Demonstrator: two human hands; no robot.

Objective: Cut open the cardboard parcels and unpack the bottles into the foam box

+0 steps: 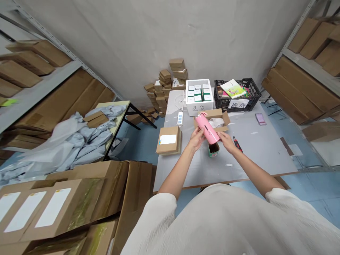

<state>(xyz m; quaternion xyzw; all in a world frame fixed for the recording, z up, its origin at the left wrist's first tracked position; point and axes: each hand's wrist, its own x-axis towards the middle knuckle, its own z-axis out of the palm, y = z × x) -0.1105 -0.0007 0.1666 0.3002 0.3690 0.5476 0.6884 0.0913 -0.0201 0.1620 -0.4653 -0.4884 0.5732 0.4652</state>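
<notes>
A pink insulated bottle [206,128] with dark lettering and a loop on its lid is held tilted above the table. My left hand [197,139] is closed around its side near the lid. At the bottle's base, my right hand [225,140] grips with its fingers. Just below stands a small green box [213,150], its top open and its inside dark. Behind the bottle lies an open cardboard carton [225,119] with white wrapping [216,123] in it. A red and black cutter [237,144] rests right of my right hand.
Closed cardboard boxes [169,140] are stacked at the table's left. At the back are a white foam bin [199,108] of small boxes, a black crate [255,95] with a booklet, and a power strip [180,118]. Large cartons [87,202] and loaded shelves [57,79] stand around.
</notes>
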